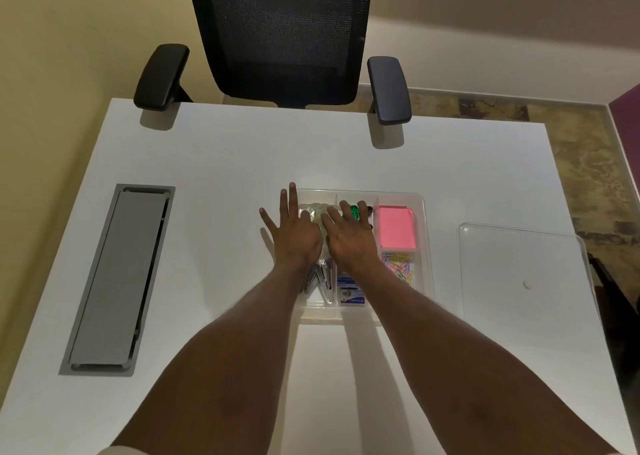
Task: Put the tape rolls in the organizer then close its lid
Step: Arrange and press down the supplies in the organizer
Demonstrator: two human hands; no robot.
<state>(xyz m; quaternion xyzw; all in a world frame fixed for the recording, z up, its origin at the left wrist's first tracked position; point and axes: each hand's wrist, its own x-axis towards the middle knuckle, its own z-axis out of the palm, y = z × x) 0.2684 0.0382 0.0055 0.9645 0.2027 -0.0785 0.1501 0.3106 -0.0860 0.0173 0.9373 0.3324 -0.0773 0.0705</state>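
A clear plastic organizer (pixel 424 232) sits on the white table, its compartments open to the top. Clear tape rolls (pixel 317 209) lie in its far left compartment, partly hidden by my fingers. My left hand (pixel 294 232) rests over the organizer's left edge with fingers spread. Beside it, my right hand (pixel 348 234) lies over the middle compartments, fingers apart and reaching the tape rolls. The clear lid (pixel 523 274) lies flat on the table to the right of the organizer, apart from it.
Pink sticky notes (pixel 396 227), coloured paper clips (pixel 398 267), green clips (pixel 353 211) and a blue box (pixel 351 293) fill other compartments. A grey cable hatch (pixel 117 278) is set into the table at left. A black office chair (pixel 280 35) stands beyond the far edge.
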